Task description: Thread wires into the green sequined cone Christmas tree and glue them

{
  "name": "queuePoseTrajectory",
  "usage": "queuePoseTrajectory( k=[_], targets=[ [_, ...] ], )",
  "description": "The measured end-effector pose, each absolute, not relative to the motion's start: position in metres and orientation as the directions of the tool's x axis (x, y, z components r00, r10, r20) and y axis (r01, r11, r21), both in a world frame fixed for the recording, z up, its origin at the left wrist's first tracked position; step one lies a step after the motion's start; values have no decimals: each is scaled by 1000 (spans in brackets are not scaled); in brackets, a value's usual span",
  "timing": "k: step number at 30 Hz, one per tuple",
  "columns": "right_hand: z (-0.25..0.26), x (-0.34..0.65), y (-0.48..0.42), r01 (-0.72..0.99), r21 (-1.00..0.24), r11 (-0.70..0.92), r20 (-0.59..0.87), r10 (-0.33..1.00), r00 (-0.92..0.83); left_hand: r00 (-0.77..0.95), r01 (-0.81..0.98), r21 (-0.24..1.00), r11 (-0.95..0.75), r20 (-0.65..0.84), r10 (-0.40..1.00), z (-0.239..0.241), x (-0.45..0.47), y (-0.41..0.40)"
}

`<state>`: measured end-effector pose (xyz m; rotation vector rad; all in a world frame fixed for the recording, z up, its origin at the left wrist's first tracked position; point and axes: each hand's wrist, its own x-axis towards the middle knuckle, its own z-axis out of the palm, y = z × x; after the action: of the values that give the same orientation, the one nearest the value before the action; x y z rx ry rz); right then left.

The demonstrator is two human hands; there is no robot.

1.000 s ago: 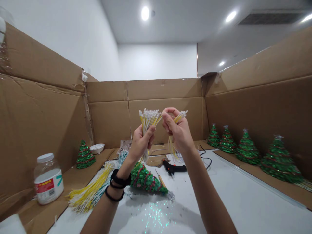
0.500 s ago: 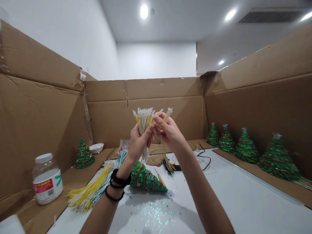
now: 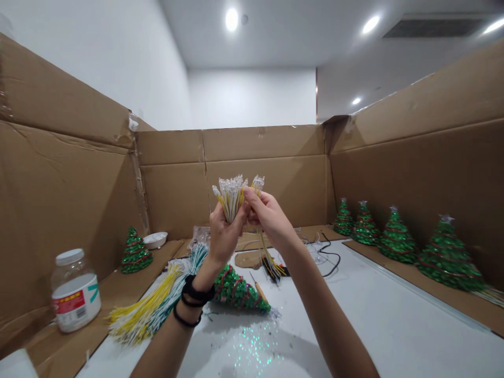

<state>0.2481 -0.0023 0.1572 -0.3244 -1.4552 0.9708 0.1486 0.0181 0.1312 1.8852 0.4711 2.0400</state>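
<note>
My left hand (image 3: 226, 231) is closed around a thick bundle of white and yellow wires (image 3: 231, 197) with clear LED-like tips pointing up. Beside it, my right hand (image 3: 268, 212) pinches a smaller bunch of yellow wires (image 3: 258, 182) with the same clear tips; their loose ends hang below the hand. The fingertips of both hands meet at the right side of the thick bundle. Beneath the hands, a green tinsel Christmas tree (image 3: 240, 291) lies on its side on the white table (image 3: 354, 325), next to an awl-like tool with a wooden handle (image 3: 260, 293).
More yellow, white and green wires (image 3: 153, 310) lie at the left. A lidded plastic jar (image 3: 76, 294), a small tree (image 3: 135, 252) and a white bowl (image 3: 156, 240) stand beyond them. Several trees (image 3: 397, 236) line the right cardboard wall (image 3: 425, 168). A black cable (image 3: 334, 257) curls at the back.
My right hand has moved left, bringing its smaller bunch closer to the thick bundle. My left hand still grips that bundle, its tips slightly lower.
</note>
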Motion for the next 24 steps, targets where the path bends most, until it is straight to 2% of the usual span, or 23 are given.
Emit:
queuePoseTrajectory(
  k=[3, 10, 14, 18, 24],
  targets=[
    [156, 245, -3, -366, -685, 630, 698, 711, -83, -99, 14, 441, -897, 894, 438, 129, 151, 20],
    [153, 249, 2, -263, -607, 750, 767, 640, 57, -27, -88, 514, -853, 855, 518, 125, 154, 21],
    [153, 255, 4, -218, -554, 803, 791, 590, 162, -3, 19, 521, -854, 854, 521, 127, 151, 20],
    [155, 255, 4, -307, -502, 808, 773, 579, 261, 15, 116, 503, -857, 862, 507, 128, 150, 21],
    [156, 249, 3, -443, -566, 695, 746, 661, 84, -46, 127, 469, -874, 883, 467, 125, 150, 24]
  ],
)
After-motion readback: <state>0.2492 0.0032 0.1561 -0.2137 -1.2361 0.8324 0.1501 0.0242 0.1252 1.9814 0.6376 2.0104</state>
